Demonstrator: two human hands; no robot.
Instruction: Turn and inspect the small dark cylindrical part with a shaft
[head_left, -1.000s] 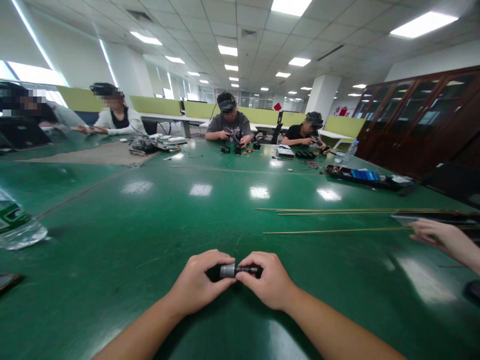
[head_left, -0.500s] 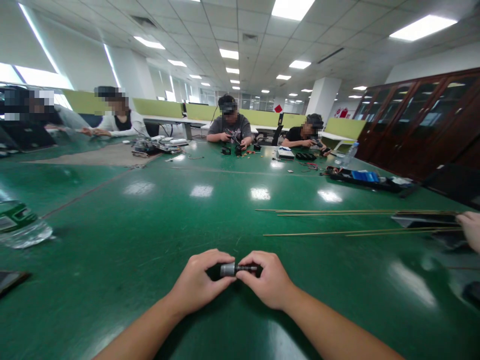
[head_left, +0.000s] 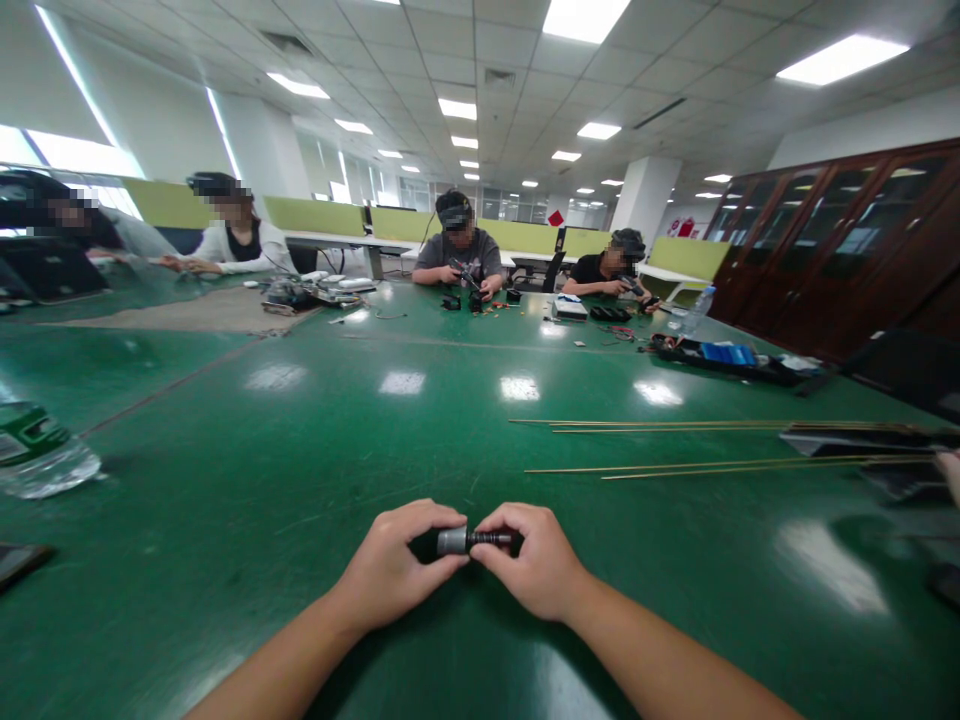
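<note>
My left hand (head_left: 394,555) pinches a grey metal cylinder (head_left: 451,541) between thumb and fingers, just above the green table (head_left: 337,420). From the cylinder's right end extends a narrower dark ribbed shaft (head_left: 489,538), lying sideways in line with it. Around that shaft close the thumb and fingers of my right hand (head_left: 538,560). The two hands nearly meet where cylinder and shaft join. I cannot tell whether these are one piece or two.
Long thin rods (head_left: 645,468) lie to the right, near another person's hand (head_left: 951,475) at the edge. On the left are a water bottle (head_left: 45,450) and a dark flat object (head_left: 21,563). Across the table sit several people; a black tray (head_left: 735,358) lies at far right.
The other person's hand at right has withdrawn toward the frame edge. One lower rod now reaches farther left. My hands keep nearly the same grip and place.
</note>
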